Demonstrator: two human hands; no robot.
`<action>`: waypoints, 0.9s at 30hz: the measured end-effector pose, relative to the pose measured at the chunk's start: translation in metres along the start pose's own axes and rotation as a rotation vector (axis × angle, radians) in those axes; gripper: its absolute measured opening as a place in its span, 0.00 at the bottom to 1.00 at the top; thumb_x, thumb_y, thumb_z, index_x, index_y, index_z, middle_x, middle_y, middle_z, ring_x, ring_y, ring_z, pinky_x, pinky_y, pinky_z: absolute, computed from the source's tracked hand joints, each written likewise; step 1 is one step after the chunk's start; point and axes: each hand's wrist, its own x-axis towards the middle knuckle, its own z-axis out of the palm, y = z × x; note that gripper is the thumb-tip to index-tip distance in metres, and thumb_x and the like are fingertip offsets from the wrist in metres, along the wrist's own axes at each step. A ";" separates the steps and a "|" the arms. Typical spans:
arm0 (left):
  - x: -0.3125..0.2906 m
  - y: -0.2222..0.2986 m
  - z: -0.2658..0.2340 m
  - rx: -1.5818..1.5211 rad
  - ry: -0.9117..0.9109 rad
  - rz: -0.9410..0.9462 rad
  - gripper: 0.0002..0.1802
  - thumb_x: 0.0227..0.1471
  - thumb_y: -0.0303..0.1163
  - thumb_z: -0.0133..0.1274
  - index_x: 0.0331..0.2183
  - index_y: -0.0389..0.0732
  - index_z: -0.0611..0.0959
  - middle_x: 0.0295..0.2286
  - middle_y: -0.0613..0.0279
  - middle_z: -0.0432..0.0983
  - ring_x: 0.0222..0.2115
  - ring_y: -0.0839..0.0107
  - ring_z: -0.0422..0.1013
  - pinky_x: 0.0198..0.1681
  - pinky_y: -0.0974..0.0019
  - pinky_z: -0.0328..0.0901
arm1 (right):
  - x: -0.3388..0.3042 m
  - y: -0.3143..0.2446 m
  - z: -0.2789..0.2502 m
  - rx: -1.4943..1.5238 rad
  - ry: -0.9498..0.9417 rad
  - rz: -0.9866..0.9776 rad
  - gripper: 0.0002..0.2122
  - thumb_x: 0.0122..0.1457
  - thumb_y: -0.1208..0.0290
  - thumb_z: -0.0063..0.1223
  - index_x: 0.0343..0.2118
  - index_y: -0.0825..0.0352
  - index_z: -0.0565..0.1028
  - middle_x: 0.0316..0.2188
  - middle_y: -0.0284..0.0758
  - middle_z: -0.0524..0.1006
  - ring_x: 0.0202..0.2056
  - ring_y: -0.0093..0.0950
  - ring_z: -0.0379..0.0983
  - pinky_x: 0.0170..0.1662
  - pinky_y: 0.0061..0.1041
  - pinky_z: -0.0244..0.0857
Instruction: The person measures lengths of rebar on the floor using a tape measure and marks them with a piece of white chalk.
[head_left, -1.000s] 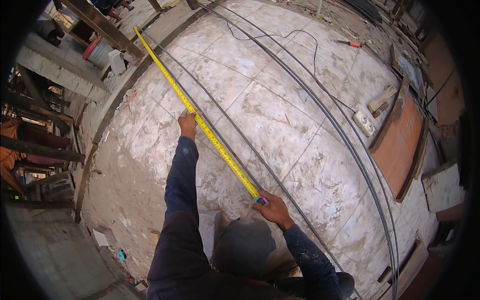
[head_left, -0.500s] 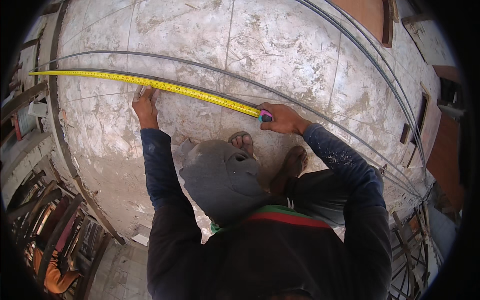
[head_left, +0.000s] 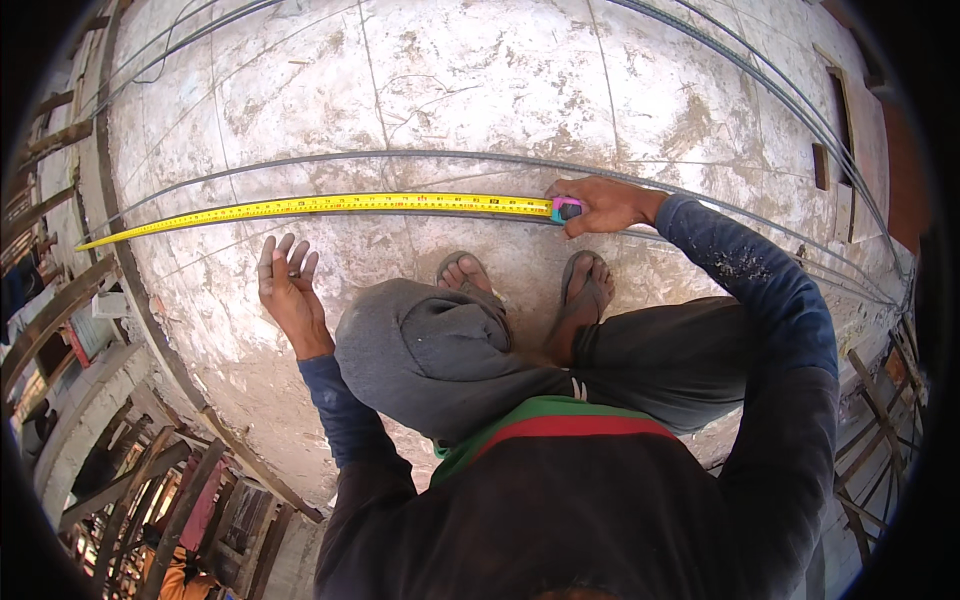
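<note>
A yellow tape measure blade (head_left: 380,203) is pulled out long across the pale floor, its far end reaching the left edge of the slab. My right hand (head_left: 612,204) is closed round its pink and dark case (head_left: 566,209). Right along the blade lies a steel rebar rod (head_left: 440,214), partly hidden under it. A second rebar rod (head_left: 400,154) runs in a curve just beyond. My left hand (head_left: 292,298) is raised on the near side of the blade, apart from it, fingers spread and holding nothing.
More long rebar rods (head_left: 740,66) curve along the right, meeting the others at the far right. Others (head_left: 190,42) lie at the upper left. A timber edge board (head_left: 165,340) bounds the slab at left, with wooden beams below. My sandalled feet (head_left: 585,290) are close to the tape.
My left hand has come off the tape blade and drawn back toward me, its fingers opening. My right hand still grips the case. The view has shifted.
</note>
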 end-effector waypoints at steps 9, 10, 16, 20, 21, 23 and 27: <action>-0.202 0.149 0.102 0.987 -0.742 0.662 0.35 0.53 0.50 0.56 0.52 0.31 0.73 0.51 0.46 0.69 0.54 0.53 0.63 0.56 0.50 0.58 | -0.105 0.007 -0.010 -0.051 0.179 0.217 0.29 0.42 0.54 0.60 0.48 0.64 0.72 0.37 0.45 0.78 0.41 0.43 0.75 0.42 0.41 0.66; -0.211 0.157 0.109 1.300 -0.818 0.827 0.31 0.51 0.43 0.59 0.50 0.32 0.74 0.50 0.47 0.70 0.52 0.52 0.65 0.55 0.51 0.58 | -0.121 0.004 -0.009 -0.094 0.253 0.200 0.28 0.41 0.53 0.60 0.45 0.63 0.74 0.37 0.45 0.78 0.40 0.42 0.76 0.41 0.41 0.67; -0.236 0.181 0.121 1.014 -0.841 0.441 0.23 0.52 0.36 0.58 0.45 0.31 0.76 0.46 0.43 0.72 0.49 0.47 0.67 0.54 0.52 0.60 | -0.200 -0.031 0.008 -0.058 0.374 0.247 0.24 0.36 0.55 0.60 0.38 0.63 0.79 0.32 0.43 0.80 0.37 0.43 0.77 0.39 0.42 0.69; -0.287 0.192 0.123 1.063 -0.983 0.447 0.22 0.52 0.36 0.57 0.45 0.32 0.76 0.45 0.42 0.72 0.48 0.45 0.67 0.54 0.52 0.60 | -0.263 -0.073 0.017 -0.036 0.453 0.225 0.21 0.35 0.55 0.60 0.34 0.63 0.81 0.31 0.43 0.80 0.36 0.43 0.78 0.37 0.41 0.70; -0.299 0.199 0.124 1.082 -1.006 0.463 0.22 0.51 0.35 0.57 0.46 0.32 0.76 0.44 0.42 0.72 0.48 0.44 0.67 0.54 0.52 0.60 | -0.279 -0.086 0.017 -0.033 0.443 0.242 0.21 0.35 0.55 0.60 0.33 0.62 0.81 0.30 0.42 0.80 0.35 0.43 0.78 0.37 0.41 0.70; -0.318 0.217 0.125 1.112 -1.108 0.476 0.22 0.51 0.35 0.57 0.45 0.33 0.76 0.44 0.42 0.71 0.48 0.44 0.66 0.54 0.52 0.60 | -0.315 -0.113 0.016 -0.031 0.488 0.244 0.19 0.35 0.54 0.60 0.31 0.62 0.82 0.27 0.40 0.80 0.34 0.41 0.78 0.36 0.41 0.70; -0.338 0.273 0.132 1.177 -1.275 0.388 0.20 0.50 0.33 0.57 0.43 0.33 0.77 0.42 0.42 0.73 0.46 0.45 0.68 0.52 0.53 0.62 | -0.392 -0.151 0.001 -0.069 0.407 0.281 0.22 0.36 0.53 0.59 0.35 0.60 0.79 0.30 0.41 0.80 0.34 0.42 0.78 0.36 0.42 0.69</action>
